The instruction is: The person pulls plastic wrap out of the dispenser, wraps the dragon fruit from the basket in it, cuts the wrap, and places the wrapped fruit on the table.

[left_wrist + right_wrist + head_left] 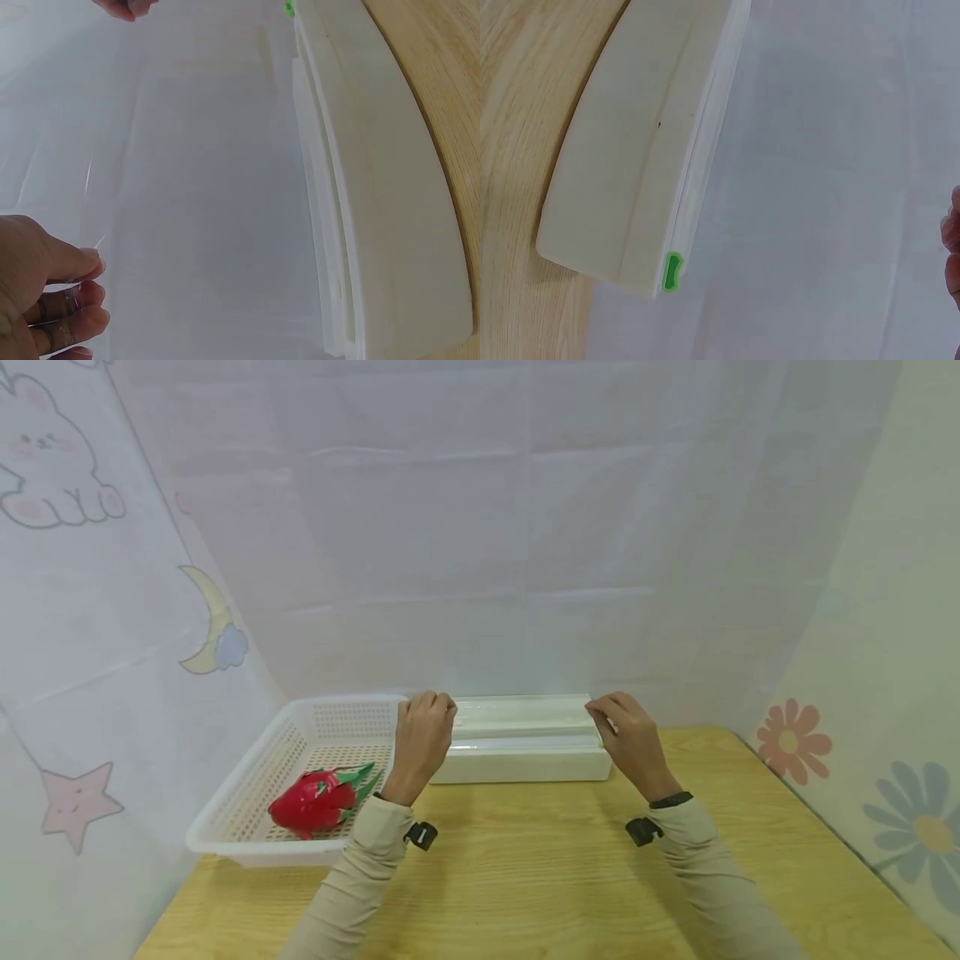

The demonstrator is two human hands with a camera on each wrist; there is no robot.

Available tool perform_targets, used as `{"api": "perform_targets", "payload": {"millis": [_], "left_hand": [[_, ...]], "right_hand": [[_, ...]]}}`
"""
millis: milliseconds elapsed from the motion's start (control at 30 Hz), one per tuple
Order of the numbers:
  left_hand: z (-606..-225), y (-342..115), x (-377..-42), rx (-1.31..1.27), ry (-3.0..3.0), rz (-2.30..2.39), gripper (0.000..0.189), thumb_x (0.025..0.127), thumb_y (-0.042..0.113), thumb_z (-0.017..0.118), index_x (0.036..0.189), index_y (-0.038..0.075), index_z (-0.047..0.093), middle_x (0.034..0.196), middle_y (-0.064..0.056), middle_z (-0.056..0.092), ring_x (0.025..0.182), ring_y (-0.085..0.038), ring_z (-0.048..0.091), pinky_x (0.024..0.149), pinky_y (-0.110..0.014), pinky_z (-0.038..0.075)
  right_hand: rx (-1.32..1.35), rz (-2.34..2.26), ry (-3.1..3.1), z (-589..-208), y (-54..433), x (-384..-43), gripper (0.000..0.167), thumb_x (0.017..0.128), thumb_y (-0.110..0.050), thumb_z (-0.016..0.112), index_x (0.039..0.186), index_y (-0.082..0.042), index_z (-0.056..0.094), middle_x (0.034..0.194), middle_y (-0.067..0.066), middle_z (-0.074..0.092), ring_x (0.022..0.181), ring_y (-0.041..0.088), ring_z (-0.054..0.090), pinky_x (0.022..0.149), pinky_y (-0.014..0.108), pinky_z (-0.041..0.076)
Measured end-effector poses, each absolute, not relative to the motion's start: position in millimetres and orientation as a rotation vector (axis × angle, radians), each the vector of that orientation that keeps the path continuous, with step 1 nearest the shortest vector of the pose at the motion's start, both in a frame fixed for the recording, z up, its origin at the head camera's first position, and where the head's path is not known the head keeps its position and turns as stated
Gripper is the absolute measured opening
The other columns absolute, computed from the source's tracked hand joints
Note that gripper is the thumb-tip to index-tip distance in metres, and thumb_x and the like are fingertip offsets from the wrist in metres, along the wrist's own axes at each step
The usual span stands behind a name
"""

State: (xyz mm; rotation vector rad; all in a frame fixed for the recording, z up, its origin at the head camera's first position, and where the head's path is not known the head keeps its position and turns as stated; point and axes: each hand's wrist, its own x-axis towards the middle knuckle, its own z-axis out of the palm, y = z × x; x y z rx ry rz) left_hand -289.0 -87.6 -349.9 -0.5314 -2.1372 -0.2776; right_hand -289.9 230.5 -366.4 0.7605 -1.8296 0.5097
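Clear film (pixel 521 724) between left hand (pixel 426 735) and right hand (pixel 632 739), white box (pixel 521 767) below

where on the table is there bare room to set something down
Bare: the tabletop in front of the cling film dispenser, between the sleeves, and right of the right sleeve. Crowded: the left, where the basket holds the dragon fruit beside the dispenser.

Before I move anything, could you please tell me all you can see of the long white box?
The long white box looks like smooth plastic, with slightly rounded corners, a small green piece at its right end and a tiny dark speck. It rests on the wooden table, lying lengthwise across it, right of the basket. Clear film appears stretched above it between the left hand and right hand; its contents cannot be made out.
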Motion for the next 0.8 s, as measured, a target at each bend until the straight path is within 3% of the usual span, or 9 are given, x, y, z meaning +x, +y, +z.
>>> {"api": "perform_targets", "payload": {"millis": [533,800], "left_hand": [[-334.1,-86.2,-277.6,-0.576,-2.118,-0.357,0.005,0.095,0.009,0.069,0.093,0.005,0.069,0.087,-0.01,0.063,0.084,-0.028,0.059,0.081,-0.043,0.044],[-328.4,-85.7,-271.0,-0.592,-2.077,-0.371,0.004,0.092,0.008,0.072,0.092,0.005,0.069,0.086,-0.009,0.063,0.083,-0.028,0.059,0.082,-0.044,0.044]], "right_hand": [[0.76,0.464,-1.83,-357.0,235.7,-281.3,0.018,0.079,0.013,0.075,0.094,0.004,0.071,0.088,0.019,0.062,0.077,0.033,0.06,0.064,0.042,0.052],[0.772,0.469,-1.782,-352.2,236.7,-277.0,0.023,0.075,0.018,0.076,0.094,0.005,0.071,0.088,0.02,0.063,0.076,0.034,0.061,0.063,0.043,0.052]]}}
